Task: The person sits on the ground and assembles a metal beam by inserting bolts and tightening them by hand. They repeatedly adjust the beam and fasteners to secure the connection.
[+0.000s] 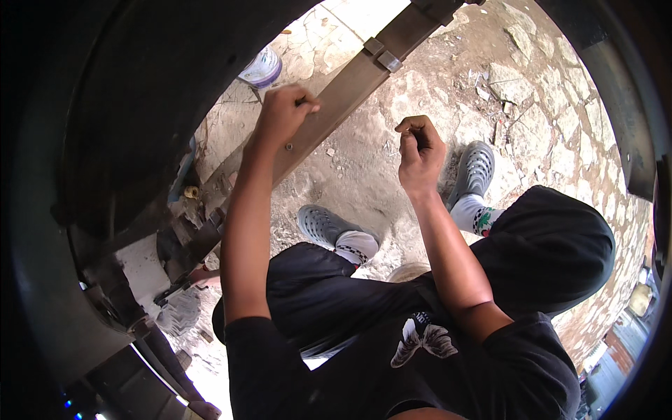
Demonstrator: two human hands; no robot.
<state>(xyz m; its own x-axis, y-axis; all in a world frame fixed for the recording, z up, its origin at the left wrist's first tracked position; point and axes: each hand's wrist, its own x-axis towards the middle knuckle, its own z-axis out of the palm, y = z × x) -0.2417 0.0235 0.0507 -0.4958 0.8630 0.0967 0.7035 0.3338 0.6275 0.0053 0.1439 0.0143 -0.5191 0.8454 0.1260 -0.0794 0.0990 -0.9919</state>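
Over the long brown metal beam (350, 87) is my left hand (285, 110), its fingers curled in and a little blurred. Whether something small sits inside them is hidden. To the right of the beam, above the ground, my right hand (423, 148) is raised with bent fingers and the thumb close to the index finger. Dark smudges mark those fingertips, and I cannot make out anything between them. A metal clamp (382, 54) wraps the beam farther up. Below my left hand a small nut or bolt head (288, 146) shows on the beam.
A white and purple bucket (264, 68) stands beyond the beam. Dark vehicle bodywork (140, 91) curves around the left and top. My grey clogs (473, 171) rest on dirt and stone paving (532, 126). At lower left, another person's hand (204, 275) shows near metal parts.
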